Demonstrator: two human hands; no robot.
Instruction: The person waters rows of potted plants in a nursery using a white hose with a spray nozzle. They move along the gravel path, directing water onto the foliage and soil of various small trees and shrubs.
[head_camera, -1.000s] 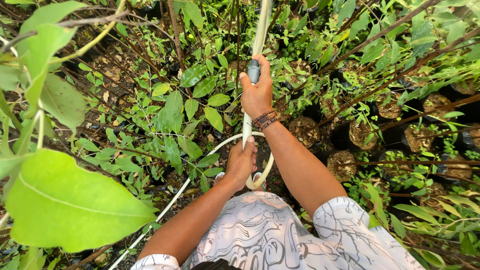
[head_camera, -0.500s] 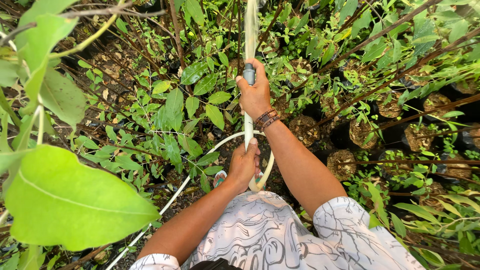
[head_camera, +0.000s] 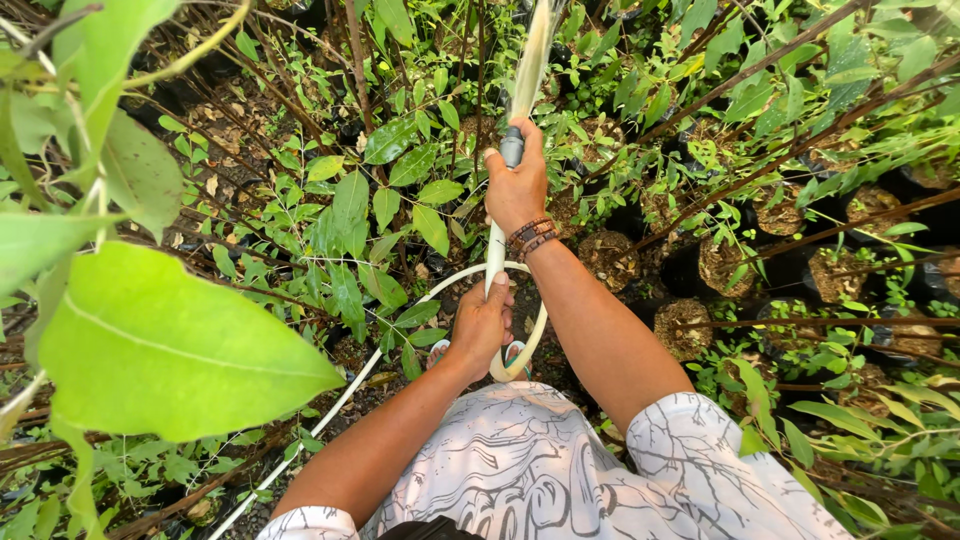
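Head view, looking down into dense nursery stock. I see the right hand (head_camera: 518, 185) closed around the dark nozzle end (head_camera: 511, 150) of a pale hose (head_camera: 494, 262), arm stretched forward, beaded bracelet (head_camera: 531, 236) at the wrist. A broad stream of water (head_camera: 533, 55) leaves the nozzle and fans up and away toward the top edge of the view. The left hand (head_camera: 482, 325) is wrapped around the same hose lower down, thumb up along it, just above where the hose curls into a loop (head_camera: 527, 345) near a sandalled foot (head_camera: 515, 352); from there the hose trails off down-left across the dirt. Potted saplings in black grow bags (head_camera: 684, 325) stand to the right, slim stems and leafy seedlings (head_camera: 350, 215) to the left, one big leaf (head_camera: 175, 345) close to the lens. My read on doing this well: keep the forward grip firm so the nozzle does not twist, let the rear hand feed slack and keep that loop from kinking, and sweep slowly so water lands on the soil in the bags rather than just on the foliage. Where the stream lands is out of view, so I cannot judge the coverage.
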